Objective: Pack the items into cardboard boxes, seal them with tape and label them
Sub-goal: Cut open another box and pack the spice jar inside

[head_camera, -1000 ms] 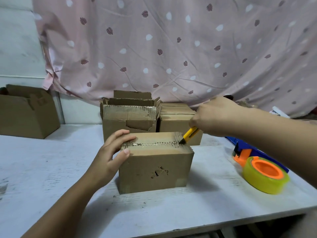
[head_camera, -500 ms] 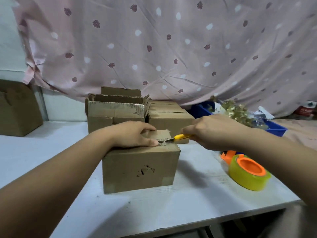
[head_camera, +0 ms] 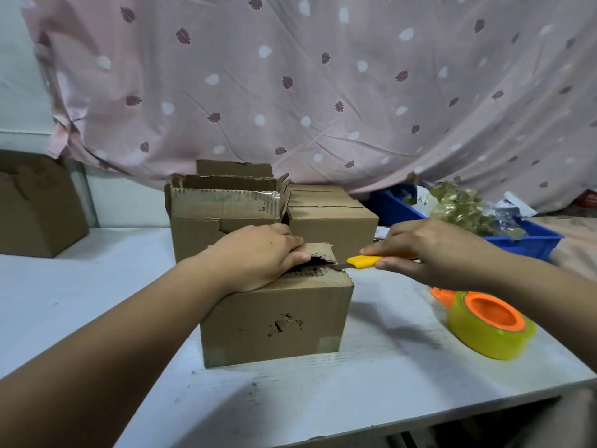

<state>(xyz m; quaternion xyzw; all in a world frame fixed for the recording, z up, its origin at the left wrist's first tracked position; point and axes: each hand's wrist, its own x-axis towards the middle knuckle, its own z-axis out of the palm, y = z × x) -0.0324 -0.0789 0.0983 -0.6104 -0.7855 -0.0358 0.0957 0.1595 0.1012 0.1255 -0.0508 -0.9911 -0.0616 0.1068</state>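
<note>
Head view: the left grip lies on top of the nearest box, fingers over and thumb under its far flap, which is lifted a little. The right grip holds a yellow knife, its blade tip in the open seam at the box's right end. That box stands on the white table, just in front of two more boxes. A yellow tape roll lies to the right, near a blue tray.

Left hand lies palm down (fingers curled); right hand pinches, knuckles up.
</note>
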